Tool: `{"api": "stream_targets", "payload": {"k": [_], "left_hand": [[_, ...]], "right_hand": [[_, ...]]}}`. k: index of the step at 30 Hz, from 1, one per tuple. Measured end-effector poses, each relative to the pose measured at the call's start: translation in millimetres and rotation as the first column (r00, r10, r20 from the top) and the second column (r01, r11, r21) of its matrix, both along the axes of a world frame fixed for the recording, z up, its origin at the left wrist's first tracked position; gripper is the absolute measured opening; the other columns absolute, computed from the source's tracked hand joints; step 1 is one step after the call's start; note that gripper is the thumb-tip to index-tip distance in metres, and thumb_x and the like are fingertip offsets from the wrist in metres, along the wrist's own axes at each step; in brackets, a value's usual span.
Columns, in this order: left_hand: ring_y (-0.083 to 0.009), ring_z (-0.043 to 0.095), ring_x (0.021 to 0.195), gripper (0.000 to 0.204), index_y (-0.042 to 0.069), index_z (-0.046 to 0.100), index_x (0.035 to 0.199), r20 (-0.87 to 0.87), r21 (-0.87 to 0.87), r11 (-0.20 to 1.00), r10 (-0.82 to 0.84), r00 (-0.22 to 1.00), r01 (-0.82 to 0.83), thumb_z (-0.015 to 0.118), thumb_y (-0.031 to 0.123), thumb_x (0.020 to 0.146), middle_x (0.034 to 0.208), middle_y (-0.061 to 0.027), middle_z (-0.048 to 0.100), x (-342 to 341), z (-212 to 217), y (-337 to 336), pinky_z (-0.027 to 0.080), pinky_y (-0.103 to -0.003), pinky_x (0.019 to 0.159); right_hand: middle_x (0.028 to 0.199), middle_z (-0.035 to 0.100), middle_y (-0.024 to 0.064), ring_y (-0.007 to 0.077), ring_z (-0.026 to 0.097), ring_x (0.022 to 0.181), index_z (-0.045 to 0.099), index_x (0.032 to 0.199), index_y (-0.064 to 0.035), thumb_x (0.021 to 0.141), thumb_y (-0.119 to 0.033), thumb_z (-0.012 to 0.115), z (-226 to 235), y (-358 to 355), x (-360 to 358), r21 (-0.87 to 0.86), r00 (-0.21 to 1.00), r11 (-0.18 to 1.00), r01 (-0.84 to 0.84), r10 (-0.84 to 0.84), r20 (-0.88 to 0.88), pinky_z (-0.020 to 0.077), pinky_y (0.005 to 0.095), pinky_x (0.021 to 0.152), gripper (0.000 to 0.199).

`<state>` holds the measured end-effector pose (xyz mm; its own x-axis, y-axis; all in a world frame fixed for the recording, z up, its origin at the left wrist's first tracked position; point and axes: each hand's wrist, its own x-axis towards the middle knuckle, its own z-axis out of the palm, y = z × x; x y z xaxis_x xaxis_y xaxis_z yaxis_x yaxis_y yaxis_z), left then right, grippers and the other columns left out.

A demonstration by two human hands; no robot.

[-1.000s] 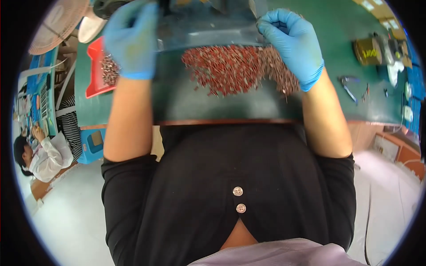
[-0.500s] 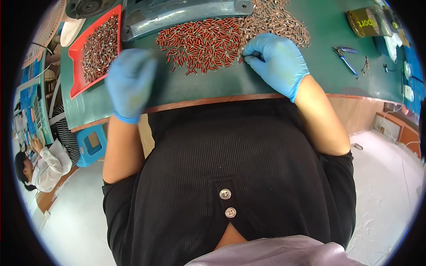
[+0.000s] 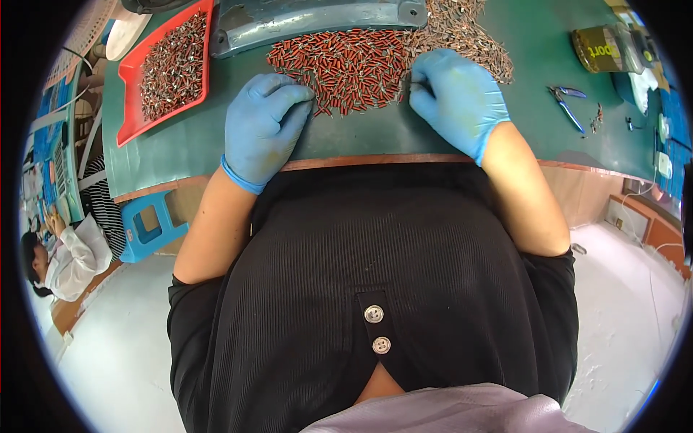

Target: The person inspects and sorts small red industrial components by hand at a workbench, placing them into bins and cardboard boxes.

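Observation:
A heap of small red cylindrical parts with metal ends [image 3: 346,68] lies on the green tabletop in front of me. My left hand [image 3: 266,130], in a blue glove, is at the heap's left edge with its fingers curled and the thumb and forefinger drawn together. At the right edge, my right hand [image 3: 462,97], gloved alike, has its fingers bent in a pinch. Whatever either pinch holds is too small or hidden to name. Behind the right hand spreads a second heap of brownish thin parts [image 3: 473,36], touching the red one.
At the left stands a red tray [image 3: 130,94] with many small metallic parts. A grey-blue curved housing [image 3: 310,25] lies behind the heap. On the right are blue-handled cutters [image 3: 569,112] and a dark jar [image 3: 599,50]. Another person [image 3: 72,260] sits far left by a blue stool [image 3: 151,227].
My left hand has moved right, from beside the red tray to the red heap's left edge. My right hand stays at the heap's right edge. The view has shifted slightly.

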<state>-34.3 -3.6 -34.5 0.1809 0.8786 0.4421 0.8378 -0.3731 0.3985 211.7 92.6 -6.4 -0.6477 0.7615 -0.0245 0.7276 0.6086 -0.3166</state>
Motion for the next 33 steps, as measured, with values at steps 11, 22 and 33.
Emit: {"api": "stream_targets", "payload": {"k": [11, 22, 33], "left_hand": [[-0.0246, 0.062, 0.078, 0.02, 0.003, 0.065, 0.093, 0.488, -0.205, 0.969, -0.02, 0.872, 0.136, 0.069, 0.012, 0.075, 0.086, -0.011, 0.063, 37, 31, 11, 0.049, -0.032, 0.069], [-0.0093, 0.056, 0.076, 0.022, 0.0, 0.062, 0.101, 0.6, -0.117, 0.985, -0.032, 0.799, 0.128, 0.069, 0.004, 0.08, 0.091, -0.0043, 0.061, 57, 41, 7, 0.046, -0.024, 0.069], [-0.0094, 0.056, 0.066, 0.014, 0.003, 0.065, 0.092, 0.665, -0.224, 0.959, 0.019, 0.747, 0.175, 0.067, 0.005, 0.079, 0.081, -0.0027, 0.062, 46, 34, -2, 0.044, -0.022, 0.059]], "right_hand": [[0.089, 0.063, 0.0076, 0.0132, 0.062, 0.075, 0.06, 0.109, 0.0006, 0.089, -0.002, 0.057, 6, -8, -6, -0.79, 0.564, 0.525, -0.316, -0.566, -0.602, 0.0506, 0.0244, 0.069, 0.02], [0.095, 0.065, 0.0073, 0.013, 0.062, 0.087, 0.061, 0.105, -0.0015, 0.089, -0.002, 0.06, -3, -36, -24, -0.619, 0.147, 0.524, -0.585, -0.682, -0.716, 0.0505, 0.0246, 0.078, 0.016], [0.082, 0.065, 0.0056, 0.0142, 0.063, 0.076, 0.063, 0.096, -0.0027, 0.083, -0.003, 0.066, 10, -38, -19, -0.496, 0.598, 0.844, -0.204, -0.294, -0.746, 0.0512, 0.0274, 0.068, 0.014]]}}
